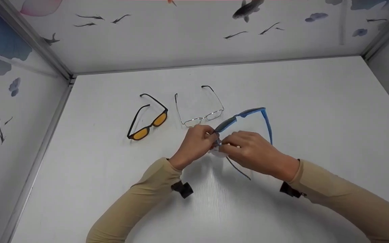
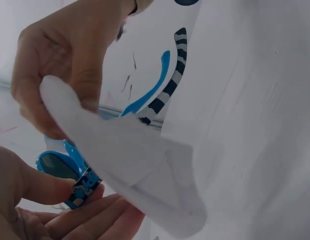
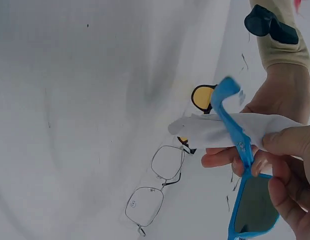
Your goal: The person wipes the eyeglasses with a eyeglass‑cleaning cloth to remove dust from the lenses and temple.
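Note:
A pair of blue-framed sunglasses (image 1: 226, 125) with dark lenses is held up over the white table. My left hand (image 1: 194, 144) pinches it near one hinge, thumb on a patterned temple arm in the left wrist view. With thumb and fingers, my right hand (image 1: 253, 152) grips a thin white cloth (image 2: 140, 165) right beside that hinge. In the right wrist view the cloth (image 3: 202, 131) passes behind a blue temple arm (image 3: 232, 122). One temple arm points toward me below the hands, striped on its outer side. Fingers hide part of the frame.
Thin-rimmed clear eyeglasses (image 1: 213, 115) lie unfolded just beyond my left hand. Left of them are black-framed glasses with orange lenses (image 1: 141, 134), arms also spread. Printed white panels (image 1: 167, 40) wall the table at the back and sides. Each wrist carries a small black camera (image 1: 182, 189).

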{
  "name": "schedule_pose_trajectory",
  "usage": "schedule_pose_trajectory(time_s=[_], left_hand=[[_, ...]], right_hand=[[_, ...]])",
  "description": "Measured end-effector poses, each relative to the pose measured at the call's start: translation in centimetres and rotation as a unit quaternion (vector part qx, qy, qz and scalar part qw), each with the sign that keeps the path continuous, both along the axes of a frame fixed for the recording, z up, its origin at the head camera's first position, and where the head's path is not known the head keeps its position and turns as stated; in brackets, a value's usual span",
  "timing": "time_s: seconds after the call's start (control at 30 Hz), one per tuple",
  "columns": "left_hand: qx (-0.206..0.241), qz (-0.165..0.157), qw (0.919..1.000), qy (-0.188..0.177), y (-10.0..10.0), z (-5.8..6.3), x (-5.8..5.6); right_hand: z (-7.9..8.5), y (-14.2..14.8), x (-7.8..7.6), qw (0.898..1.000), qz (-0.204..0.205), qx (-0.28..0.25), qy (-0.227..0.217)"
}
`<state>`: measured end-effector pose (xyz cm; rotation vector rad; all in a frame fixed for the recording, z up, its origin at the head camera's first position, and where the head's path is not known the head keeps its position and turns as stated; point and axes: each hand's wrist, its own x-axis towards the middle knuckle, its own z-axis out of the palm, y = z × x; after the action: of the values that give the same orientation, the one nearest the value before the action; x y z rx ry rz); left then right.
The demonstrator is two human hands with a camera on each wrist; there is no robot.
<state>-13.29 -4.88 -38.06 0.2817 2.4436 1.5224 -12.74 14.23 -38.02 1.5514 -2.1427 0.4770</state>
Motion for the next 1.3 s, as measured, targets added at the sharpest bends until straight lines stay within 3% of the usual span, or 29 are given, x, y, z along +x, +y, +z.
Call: schedule_pose_trajectory(time_s=[0.13, 0.3, 0.43, 0.6, 0.87, 1.07, 1.3], left_hand=[[-0.030, -0.021, 0.9992, 0.015, 0.2, 0.0, 0.1], [-0.033, -0.023, 0.9992, 0.002, 0.2, 0.1, 0.1], [-0.027, -0.023, 0.9992, -0.019, 0.1, 0.0, 0.1], [0.003, -0.009, 0.9992, -0.038, -0.3, -0.1, -0.2], [0.030, 0.013, 0.9982, -0.051, -1.2, 0.1, -0.6], [0.045, 0.021, 0.9977, -0.047, -1.4, 0.1, -1.0], [0.058, 0.033, 0.9965, -0.050, -1.3, -0.3, -1.9]], right_hand=[[0.0, -0.3, -0.5, 0.999, 0.012, -0.033, 0.031], [-0.3, -0.4, -0.3, 0.998, 0.008, -0.049, 0.043], [-0.5, -0.4, 0.3, 0.999, 0.003, -0.034, 0.022], [-0.8, 0.4, 2.0, 1.000, 0.000, 0.025, -0.007], [-1.6, 3.2, 4.6, 0.993, -0.028, 0.098, -0.061], [-1.8, 5.2, 5.5, 0.989, -0.045, 0.081, -0.113], [-1.8, 7.8, 5.6, 0.983, -0.074, 0.018, -0.169]])
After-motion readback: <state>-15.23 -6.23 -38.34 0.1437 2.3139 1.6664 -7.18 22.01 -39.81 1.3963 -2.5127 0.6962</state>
